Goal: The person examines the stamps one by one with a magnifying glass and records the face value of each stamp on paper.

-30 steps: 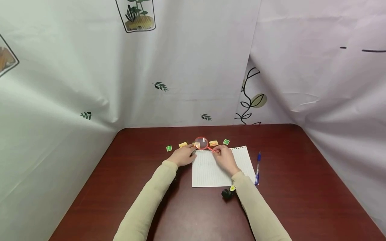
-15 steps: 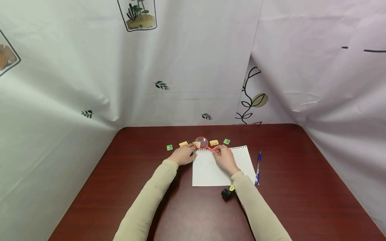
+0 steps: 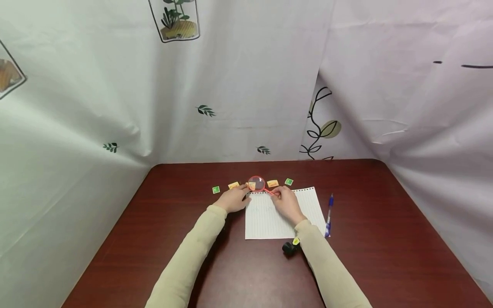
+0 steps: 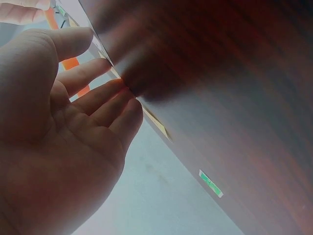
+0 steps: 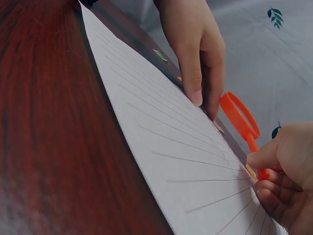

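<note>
My right hand point(image 3: 287, 204) pinches the handle of an orange-red magnifying glass point(image 5: 252, 143) between thumb and fingers. The round lens point(image 3: 259, 181) is held over a yellowish stamp-like paper piece point(image 3: 252, 185), which shows through it. My left hand point(image 3: 232, 199) reaches in from the left, its extended fingertips down at that same paper piece, beside the lens rim. In the left wrist view the fingers point(image 4: 100, 98) are loosely extended, low over the table. Beneath my right hand lies a white lined sheet point(image 3: 265, 220) with punched holes along its far edge.
Other stamp-like pieces line the far side: a green one point(image 3: 215, 189) and a yellow one point(image 3: 233, 185) at left, an orange one point(image 3: 272, 183) and another green one point(image 3: 289, 182) at right. A blue pen point(image 3: 329, 218) lies by the sheet's right edge.
The magnifying glass shifts very slightly to the left. Both hands otherwise stay in place.
</note>
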Available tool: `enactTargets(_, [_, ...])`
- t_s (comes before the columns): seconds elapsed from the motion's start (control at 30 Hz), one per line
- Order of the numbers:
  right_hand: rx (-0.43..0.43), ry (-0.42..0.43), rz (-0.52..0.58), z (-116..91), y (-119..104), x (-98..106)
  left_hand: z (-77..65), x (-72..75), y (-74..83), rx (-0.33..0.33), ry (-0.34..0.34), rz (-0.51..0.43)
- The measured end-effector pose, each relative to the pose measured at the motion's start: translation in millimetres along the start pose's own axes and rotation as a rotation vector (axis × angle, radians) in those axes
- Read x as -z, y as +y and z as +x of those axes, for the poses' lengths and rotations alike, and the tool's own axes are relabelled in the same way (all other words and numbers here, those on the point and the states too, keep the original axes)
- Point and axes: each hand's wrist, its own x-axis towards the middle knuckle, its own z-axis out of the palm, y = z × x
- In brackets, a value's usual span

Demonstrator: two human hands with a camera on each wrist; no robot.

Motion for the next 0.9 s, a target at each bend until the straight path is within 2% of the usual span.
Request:
enactTargets(0.4, [0.034, 0.022, 0.071, -2, -7, 2, 1.6, -1.5, 0.3, 0.001, 0.007, -0.002])
enactTargets(0.63, [0.022, 0.047, 0.097, -3, -12, 11, 3.4, -4.1, 1.2, -0.002, 0.000, -0.028])
enactTargets(0.9, [0.066, 0.107, 0.094, -5, -7, 27, 2.3, -5.1, -1.9, 0.019, -0.011, -0.035])
